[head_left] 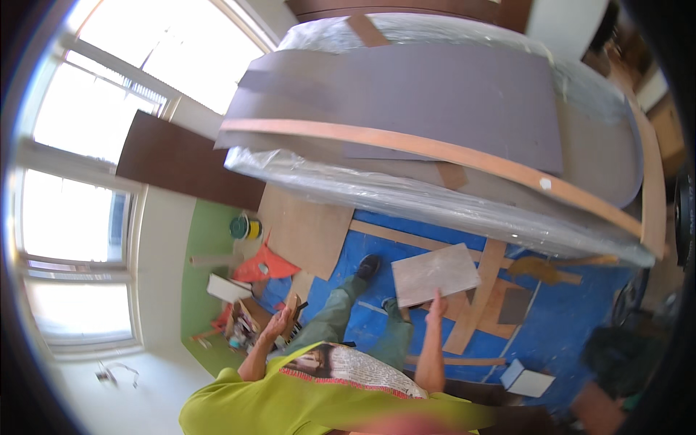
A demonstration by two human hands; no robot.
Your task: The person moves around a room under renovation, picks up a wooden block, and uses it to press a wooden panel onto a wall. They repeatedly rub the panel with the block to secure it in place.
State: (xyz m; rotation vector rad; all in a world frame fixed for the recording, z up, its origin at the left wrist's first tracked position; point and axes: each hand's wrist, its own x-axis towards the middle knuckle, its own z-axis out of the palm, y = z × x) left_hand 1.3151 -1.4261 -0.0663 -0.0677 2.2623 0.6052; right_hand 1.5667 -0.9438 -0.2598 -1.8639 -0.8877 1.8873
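Observation:
My right hand [436,307] grips the near edge of a flat, pale grey-brown rectangular panel [435,275], its thumb or fingers lying over the rim. The panel is held out in front of my legs, above the blue floor covering. On the other side of my body, my left hand [275,324] is closed around a small dark tool with a tan part [297,307]. Its exact kind is too small and blurred to make out.
Ahead stands a large plastic-wrapped bulk topped with grey sheets [449,94] and a long curved wood strip [377,138]. Wood boards [478,312] lie on the blue floor covering [536,341]. A bucket [252,229], red cloth [264,264] and clutter sit left; a white box [531,380] right.

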